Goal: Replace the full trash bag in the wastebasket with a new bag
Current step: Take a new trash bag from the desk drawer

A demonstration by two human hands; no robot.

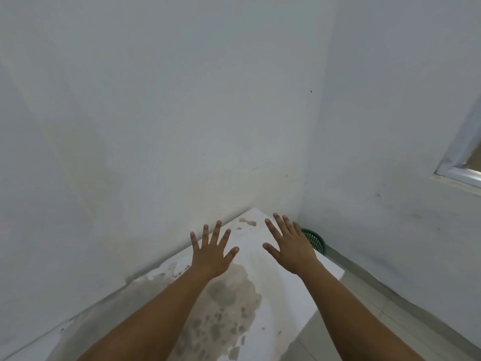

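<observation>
Both hands reach forward with fingers spread and palms down, holding nothing: the left hand at lower centre, the right hand just to its right. Below them lies a white, stained bench set against the wall. A green basket peeks out behind the right hand in the corner. A window frame shows at the right edge.

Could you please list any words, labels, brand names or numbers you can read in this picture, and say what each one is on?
There are none to read.
The green wastebasket in the corner shows only its mesh rim, with no label in view.
The stained white slab, the walls and the window frame carry no print.
The left hand and right hand are bare and hold nothing.
</observation>
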